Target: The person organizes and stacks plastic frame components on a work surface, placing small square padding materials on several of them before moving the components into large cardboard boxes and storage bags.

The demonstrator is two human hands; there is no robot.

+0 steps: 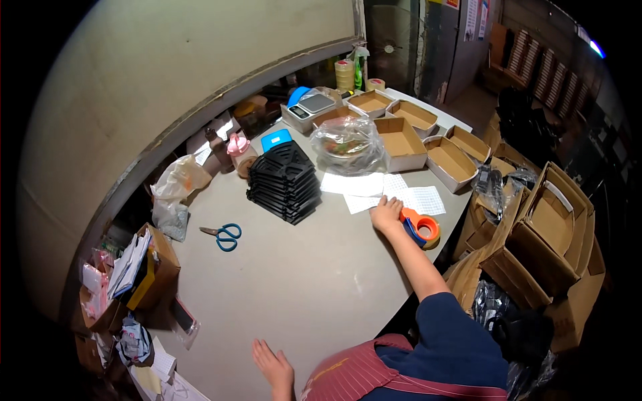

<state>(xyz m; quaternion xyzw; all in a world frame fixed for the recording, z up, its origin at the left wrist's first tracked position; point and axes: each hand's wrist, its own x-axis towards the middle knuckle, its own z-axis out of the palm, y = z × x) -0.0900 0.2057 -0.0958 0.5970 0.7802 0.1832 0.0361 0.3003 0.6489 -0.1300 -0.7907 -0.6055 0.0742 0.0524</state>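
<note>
Fingers spread, my left hand point(273, 364) rests at the near edge of the grey table point(287, 287) and holds nothing. My right arm reaches forward, and my right hand point(386, 215) lies flat with its fingertips on the printed white sheets point(394, 192). Just right of that hand is an orange and blue tape dispenser point(422, 227). A stack of black plastic parts point(284, 180) stands on the far middle of the table. Blue-handled scissors point(224, 236) lie to the left of the stack.
Several open cardboard trays point(400, 144) stand at the back right beside a clear plastic bag point(350, 142) and a scale point(313, 105). A pink-lidded bottle point(239, 148) is behind the stack. Filled boxes point(150, 267) line the left edge; large cartons point(548, 227) crowd the right side.
</note>
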